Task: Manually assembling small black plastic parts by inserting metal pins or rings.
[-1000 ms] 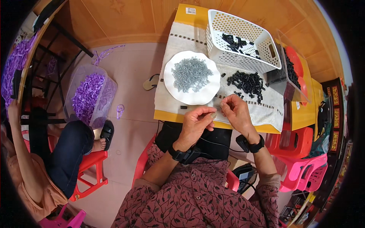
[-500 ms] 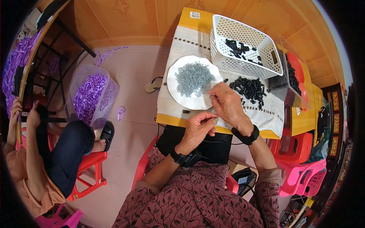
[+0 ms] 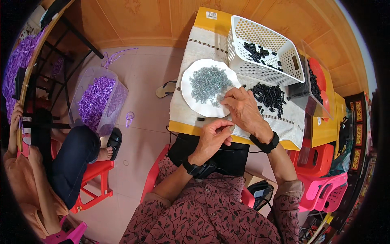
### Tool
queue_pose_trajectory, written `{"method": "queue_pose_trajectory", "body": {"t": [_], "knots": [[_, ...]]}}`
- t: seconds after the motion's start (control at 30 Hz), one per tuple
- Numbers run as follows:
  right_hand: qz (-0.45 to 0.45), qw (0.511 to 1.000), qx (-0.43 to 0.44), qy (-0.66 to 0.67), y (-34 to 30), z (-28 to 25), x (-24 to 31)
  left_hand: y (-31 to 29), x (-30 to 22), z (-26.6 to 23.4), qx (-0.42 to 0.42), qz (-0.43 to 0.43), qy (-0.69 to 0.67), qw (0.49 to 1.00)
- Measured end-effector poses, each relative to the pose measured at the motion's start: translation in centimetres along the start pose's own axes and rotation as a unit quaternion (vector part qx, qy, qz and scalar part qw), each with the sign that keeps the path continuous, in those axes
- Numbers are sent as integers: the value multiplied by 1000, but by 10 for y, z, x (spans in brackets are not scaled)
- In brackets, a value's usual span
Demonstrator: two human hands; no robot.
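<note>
While your right hand (image 3: 247, 114) sits at the lower right rim of the white plate (image 3: 189, 101), its fingers curl toward the small clear pieces (image 3: 209, 81) heaped there, near the frame's centre; whether they grip one, I cannot tell. Your left hand (image 3: 213, 137) is just below, by the table's (image 3: 185, 127) lower edge, thumb and forefinger drawn together, their contents unclear. To the plate's right you have a pile of black pieces (image 3: 270, 97), below a white perforated basket (image 3: 260, 70); one lone black piece (image 3: 200, 119) lies just below the plate.
</note>
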State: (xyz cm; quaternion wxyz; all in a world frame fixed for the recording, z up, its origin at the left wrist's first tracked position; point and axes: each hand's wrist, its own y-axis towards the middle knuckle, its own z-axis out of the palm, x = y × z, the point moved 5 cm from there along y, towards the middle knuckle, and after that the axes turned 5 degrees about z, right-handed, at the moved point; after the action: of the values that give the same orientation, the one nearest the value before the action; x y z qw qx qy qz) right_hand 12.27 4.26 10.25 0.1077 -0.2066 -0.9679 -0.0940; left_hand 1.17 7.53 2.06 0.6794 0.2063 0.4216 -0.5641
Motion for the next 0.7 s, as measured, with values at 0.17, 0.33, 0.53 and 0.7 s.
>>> {"method": "queue_pose_trajectory", "body": {"t": [0.17, 0.33, 0.53, 0.7], "knots": [[19, 1000, -6, 15, 1, 2, -1, -1, -1, 1, -1, 0, 5, 1000], [23, 998, -52, 30, 6, 4, -7, 0, 2, 0, 9, 2, 1, 1000], [57, 990, -123, 41, 5, -11, -18, 0, 0, -2, 7, 0, -1, 1000], [76, 994, -78, 21, 4, -6, -15, 0, 0, -1, 6, 0, 0, 1000]]}}
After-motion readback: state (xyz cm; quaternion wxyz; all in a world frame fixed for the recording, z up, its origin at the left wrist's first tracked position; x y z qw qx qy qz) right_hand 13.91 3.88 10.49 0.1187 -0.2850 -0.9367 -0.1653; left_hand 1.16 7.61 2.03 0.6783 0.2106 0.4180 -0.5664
